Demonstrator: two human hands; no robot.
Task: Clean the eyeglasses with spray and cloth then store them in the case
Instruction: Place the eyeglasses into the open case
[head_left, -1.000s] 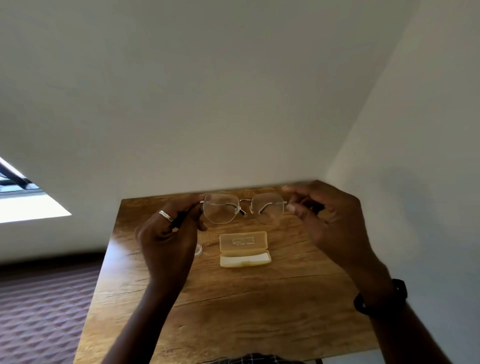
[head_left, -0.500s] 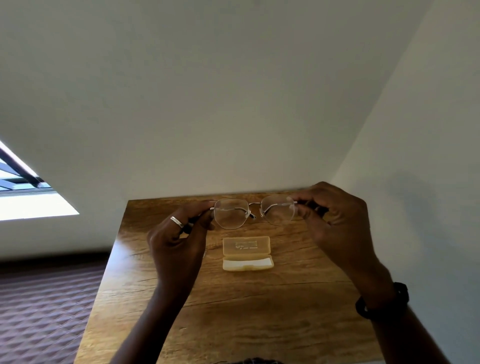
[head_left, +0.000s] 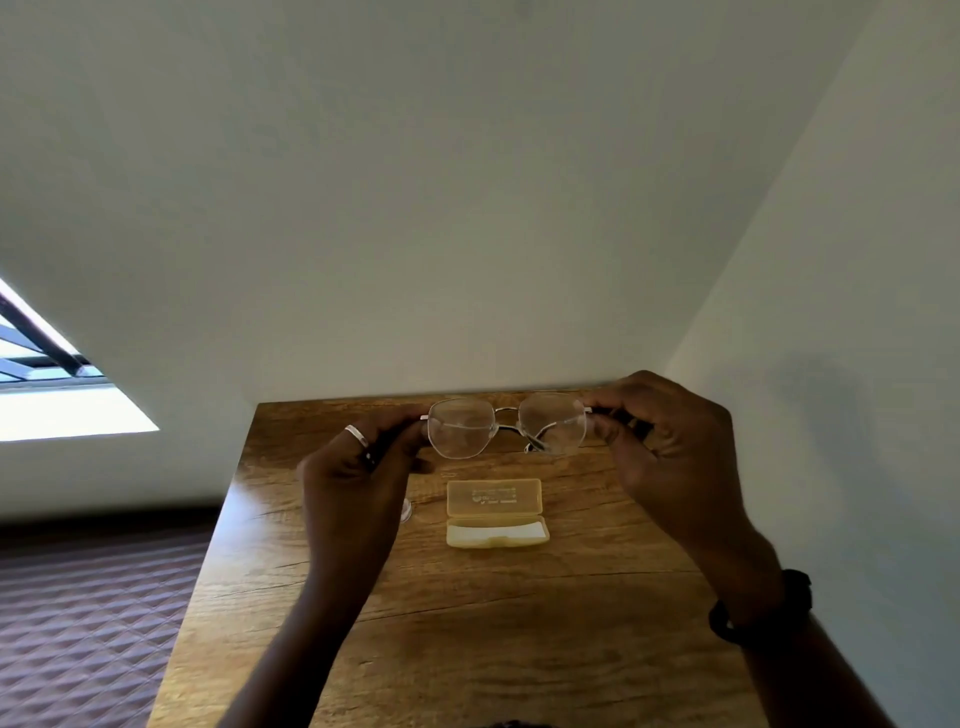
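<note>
Thin metal-framed eyeglasses (head_left: 506, 427) with clear lenses hang in the air above the far half of the wooden table (head_left: 467, 623). My left hand (head_left: 358, 488), with a ring on one finger, pinches the left temple. My right hand (head_left: 670, 457) pinches the right temple. Below the glasses a translucent yellow case (head_left: 496, 512) lies open on the table, with a pale cloth lying in its front half. A small clear object (head_left: 406, 510), mostly hidden behind my left hand, sits just left of the case.
White walls close in behind the table and on its right. The table's left edge drops to a dark quilted floor (head_left: 88, 623). A bright window (head_left: 47, 395) is at the far left. A black band is on my right wrist.
The glasses and both hands drifted slightly right in view and were raised a little toward the table's far edge. The grip on both temples stayed the same.
</note>
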